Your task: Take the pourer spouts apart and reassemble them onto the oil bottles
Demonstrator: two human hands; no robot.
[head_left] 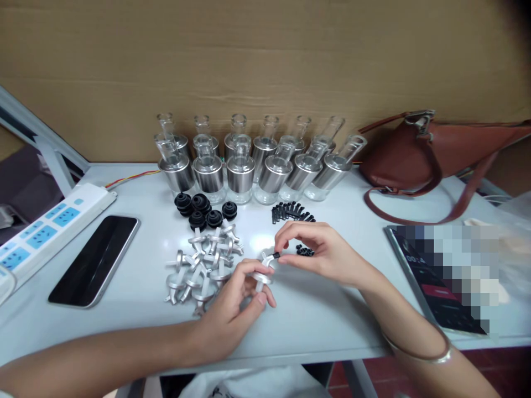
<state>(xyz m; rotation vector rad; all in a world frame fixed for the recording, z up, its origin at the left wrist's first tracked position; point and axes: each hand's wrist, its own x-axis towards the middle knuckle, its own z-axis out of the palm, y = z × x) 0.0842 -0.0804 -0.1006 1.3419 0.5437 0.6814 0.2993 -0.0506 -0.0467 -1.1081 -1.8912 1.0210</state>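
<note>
My left hand [243, 304] is closed on a silver pourer spout [262, 278], a disc with a forked top and a pale stem pointing down. Between thumb and forefinger, my right hand [317, 249] pinches a small black cap [276, 255], which touches one prong of the spout. To the left of my hands lies a heap of similar silver spouts [203, 265]. Behind that heap sit several black ribbed rubber stoppers [201, 204]. Small black tubes [292, 211] are bunched beyond my right hand, and some small black rings or caps [305, 250] are partly hidden by it.
Two rows of glass bottles with metal sleeves [240, 171] stand along the cardboard backing [257, 61]. At left are a power strip [45, 232] and a black phone [95, 260]. A brown leather bag [398, 152] and a partly blurred phone [431, 276] lie at right.
</note>
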